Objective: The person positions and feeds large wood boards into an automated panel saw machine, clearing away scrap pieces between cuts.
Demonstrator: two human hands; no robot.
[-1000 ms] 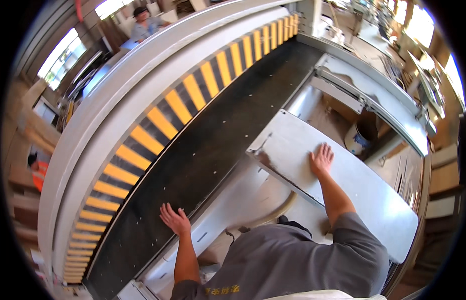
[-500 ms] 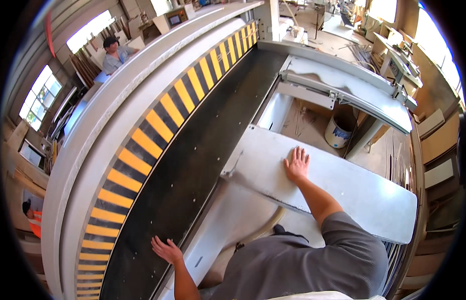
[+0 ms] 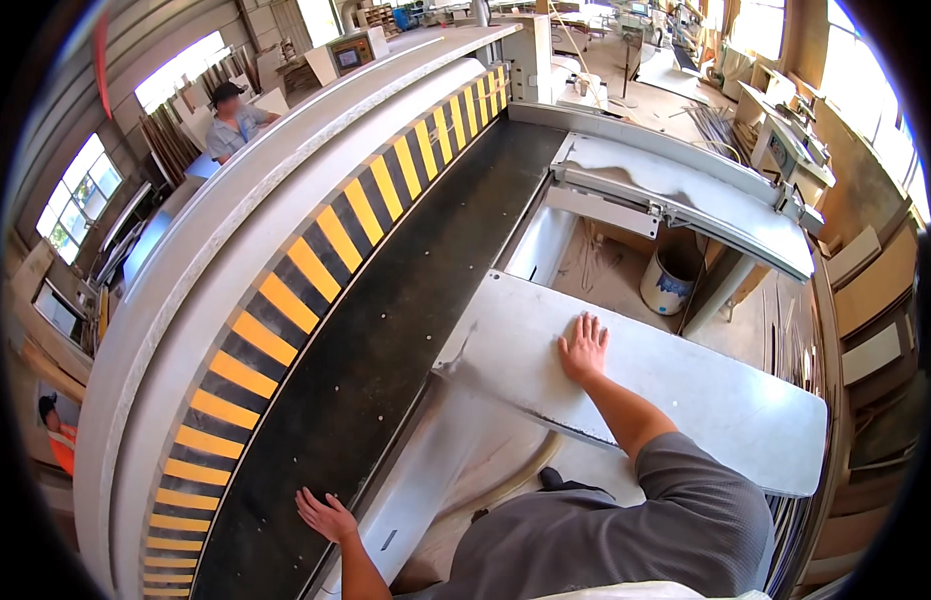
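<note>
Flat on a pale metal support table point(image 3: 706, 400) rests my right hand point(image 3: 585, 347), its fingers spread and nothing held. My left hand point(image 3: 327, 516) is at or just over the black machine bed point(image 3: 386, 350), close to its near edge, with the fingers apart and nothing in them. I cannot tell if it touches the surface. Along the far side of the bed runs a yellow-and-black striped guard point(image 3: 286, 297) on a long grey machine beam point(image 3: 236, 190). No workpiece lies on the bed or under either hand.
A second metal table with a fence point(image 3: 686, 185) stands at the far end. Between the tables, a white bucket point(image 3: 671, 278) sits on the floor. Beyond the beam are a co-worker in grey point(image 3: 231, 120) and one in an orange vest point(image 3: 61, 440). Boards point(image 3: 876, 355) lean at the right.
The view has shifted slightly, so the machine sits a little lower in the picture. Both hands keep nearly the same places on the table and by the bed.
</note>
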